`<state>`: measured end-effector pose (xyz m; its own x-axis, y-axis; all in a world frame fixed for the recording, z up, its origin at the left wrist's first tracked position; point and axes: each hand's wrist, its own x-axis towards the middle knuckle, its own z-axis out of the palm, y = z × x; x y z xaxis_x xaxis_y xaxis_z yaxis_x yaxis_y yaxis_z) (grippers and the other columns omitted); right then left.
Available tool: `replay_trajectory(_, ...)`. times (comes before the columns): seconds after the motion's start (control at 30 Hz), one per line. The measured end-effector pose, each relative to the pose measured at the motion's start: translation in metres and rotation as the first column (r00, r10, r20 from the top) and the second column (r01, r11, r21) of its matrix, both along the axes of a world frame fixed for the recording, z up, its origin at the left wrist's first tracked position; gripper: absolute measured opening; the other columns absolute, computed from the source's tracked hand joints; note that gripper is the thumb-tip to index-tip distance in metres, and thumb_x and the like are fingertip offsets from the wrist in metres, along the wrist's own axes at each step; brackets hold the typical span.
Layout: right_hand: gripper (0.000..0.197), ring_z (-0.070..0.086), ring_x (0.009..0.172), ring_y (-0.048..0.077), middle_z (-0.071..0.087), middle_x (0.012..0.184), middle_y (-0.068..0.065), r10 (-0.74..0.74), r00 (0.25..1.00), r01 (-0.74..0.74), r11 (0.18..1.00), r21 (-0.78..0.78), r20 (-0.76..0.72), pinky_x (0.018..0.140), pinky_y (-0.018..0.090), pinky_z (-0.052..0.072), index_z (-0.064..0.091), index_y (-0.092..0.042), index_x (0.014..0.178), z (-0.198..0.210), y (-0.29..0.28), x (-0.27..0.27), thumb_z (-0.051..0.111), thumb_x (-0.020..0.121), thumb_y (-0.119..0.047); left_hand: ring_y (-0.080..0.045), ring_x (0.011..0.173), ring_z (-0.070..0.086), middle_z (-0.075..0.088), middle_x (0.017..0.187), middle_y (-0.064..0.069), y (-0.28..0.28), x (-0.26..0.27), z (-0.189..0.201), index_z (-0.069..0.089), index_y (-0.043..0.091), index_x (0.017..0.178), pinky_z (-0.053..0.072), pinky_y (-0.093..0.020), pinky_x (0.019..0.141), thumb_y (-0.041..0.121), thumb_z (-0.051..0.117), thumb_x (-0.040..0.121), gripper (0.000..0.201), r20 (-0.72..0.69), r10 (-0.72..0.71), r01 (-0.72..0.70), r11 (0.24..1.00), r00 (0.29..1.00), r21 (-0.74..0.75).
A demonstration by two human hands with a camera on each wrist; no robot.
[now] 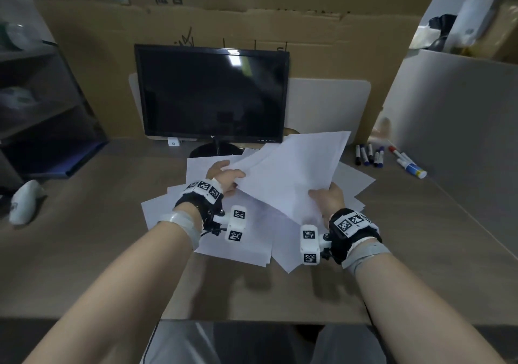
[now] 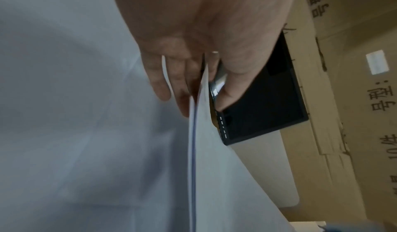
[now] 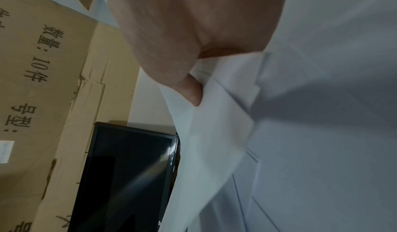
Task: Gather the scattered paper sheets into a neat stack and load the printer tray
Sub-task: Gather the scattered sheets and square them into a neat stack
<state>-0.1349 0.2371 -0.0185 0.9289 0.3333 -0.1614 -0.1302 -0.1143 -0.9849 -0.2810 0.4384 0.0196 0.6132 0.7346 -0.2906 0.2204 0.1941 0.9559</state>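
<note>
A loose bundle of white paper sheets (image 1: 291,167) is lifted off the desk and tilted up toward the monitor. My left hand (image 1: 227,180) grips its left edge, with the thumb on top and the fingers (image 2: 163,76) underneath, sheets (image 2: 201,116) running between them. My right hand (image 1: 326,198) pinches the near right corner; its thumb (image 3: 191,91) presses on the paper (image 3: 225,116). More scattered sheets (image 1: 246,240) lie overlapping on the desk below both hands. No printer tray is in view.
A black monitor (image 1: 211,94) stands right behind the papers. Several markers (image 1: 370,155) and a glue stick (image 1: 412,167) lie at the right. A dark shelf unit (image 1: 42,106) and a white object (image 1: 23,201) are at the left. Cardboard walls (image 1: 252,21) enclose the brown desk (image 1: 84,251).
</note>
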Motion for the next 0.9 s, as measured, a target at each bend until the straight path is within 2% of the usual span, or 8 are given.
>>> replay_trajectory(0.07, 0.023, 0.065, 0.097, 0.036, 0.066, 0.103, 0.019, -0.03, 0.999, 0.031, 0.999, 0.02, -0.013, 0.093, 0.047, 0.052, 0.061, 0.003, 0.106, -0.002, -0.003, 0.003, 0.054, 0.085, 0.009, -0.014, 0.042, 0.054, 0.054, 0.08, -0.016, 0.002, 0.007, 0.002, 0.042, 0.005, 0.14, 0.046, -0.022, 0.04, 0.0, 0.062, 0.087, 0.057, -0.042, -0.023, 0.025, 0.999, 0.999, 0.045)
replay_trajectory(0.17, 0.028, 0.064, 0.088, 0.031, 0.066, 0.1, 0.017, -0.08, 0.997, 0.08, 0.997, 0.006, -0.017, 0.086, 0.043, 0.054, 0.063, 0.002, 0.11, -0.008, -0.009, 0.008, 0.053, 0.084, 0.006, -0.019, 0.066, 0.058, 0.06, 0.099, -0.016, -0.005, 0.014, -0.005, 0.049, -0.002, 0.134, 0.055, -0.03, 0.063, -0.003, 0.062, 0.086, 0.05, -0.117, -0.096, 0.106, 0.991, 0.988, 0.079)
replay_trajectory(0.23, 0.028, 0.066, 0.092, 0.033, 0.067, 0.102, 0.016, -0.12, 0.993, 0.12, 0.993, -0.023, 0.004, 0.087, 0.044, 0.056, 0.061, -0.002, 0.109, -0.011, -0.018, 0.011, 0.052, 0.083, 0.004, -0.022, 0.072, 0.062, 0.062, 0.109, -0.02, -0.01, 0.021, -0.012, 0.052, -0.002, 0.131, 0.058, -0.028, 0.061, -0.005, 0.063, 0.085, 0.048, -0.128, -0.137, 0.147, 0.986, 0.982, 0.073)
replay_trajectory(0.33, 0.033, 0.064, 0.092, 0.03, 0.066, 0.103, 0.012, -0.185, 0.982, 0.186, 0.982, -0.029, 0.041, 0.085, 0.038, 0.054, 0.059, -0.005, 0.116, -0.008, -0.04, 0.015, 0.054, 0.084, 0.002, -0.023, 0.074, 0.066, 0.067, 0.096, -0.016, -0.024, 0.033, -0.013, 0.063, -0.001, 0.121, 0.059, -0.026, 0.051, -0.007, 0.064, 0.083, 0.039, -0.142, -0.231, 0.242, 0.968, 0.963, 0.066)
replay_trajectory(0.53, 0.037, 0.065, 0.096, 0.029, 0.067, 0.109, 0.014, -0.245, 0.967, 0.242, 0.969, 0.052, 0.065, 0.085, 0.037, 0.054, 0.056, 0.001, 0.119, 0.007, -0.093, 0.03, 0.065, 0.083, -0.001, -0.023, 0.072, 0.059, 0.062, 0.076, -0.004, -0.069, 0.071, 0.001, 0.065, 0.015, 0.075, 0.048, -0.02, 0.054, 0.014, 0.075, 0.06, 0.018, -0.214, -0.265, 0.304, 0.936, 0.94, 0.176)
replay_trajectory(0.63, 0.036, 0.065, 0.095, 0.026, 0.068, 0.108, 0.01, -0.241, 0.967, 0.228, 0.963, 0.145, 0.083, 0.083, 0.035, 0.053, 0.057, -0.001, 0.118, 0.016, -0.101, 0.03, 0.07, 0.084, -0.006, -0.022, 0.075, 0.061, 0.066, 0.083, -0.006, -0.089, 0.08, 0.014, 0.068, 0.008, 0.083, 0.051, -0.019, 0.062, 0.019, 0.08, 0.051, 0.036, -0.085, -0.198, 0.212, 0.953, 0.976, 0.216)
replay_trajectory(0.73, 0.033, 0.071, 0.095, 0.027, 0.074, 0.102, 0.007, -0.21, 0.97, 0.181, 0.959, 0.218, 0.121, 0.088, 0.04, 0.057, 0.065, -0.008, 0.111, 0.029, -0.104, 0.027, 0.075, 0.081, -0.015, -0.024, 0.09, 0.068, 0.071, 0.096, -0.007, -0.103, 0.085, 0.023, 0.069, 0.003, 0.106, 0.057, -0.032, 0.082, 0.011, 0.084, 0.063, 0.046, 0.07, -0.101, 0.082, 0.97, 0.992, 0.23)
replay_trajectory(0.9, 0.041, 0.075, 0.086, 0.016, 0.077, 0.097, 0.001, -0.178, 0.965, 0.094, 0.921, 0.378, 0.195, 0.075, 0.03, 0.06, 0.068, -0.013, 0.109, 0.055, -0.107, 0.014, 0.086, 0.074, -0.025, -0.012, 0.083, 0.07, 0.074, 0.093, 0.001, -0.125, 0.079, 0.037, 0.068, 0.015, 0.097, 0.053, -0.025, 0.074, 0.037, 0.092, 0.06, 0.049, 0.287, -0.07, 0.023, 0.986, 0.955, 0.164)
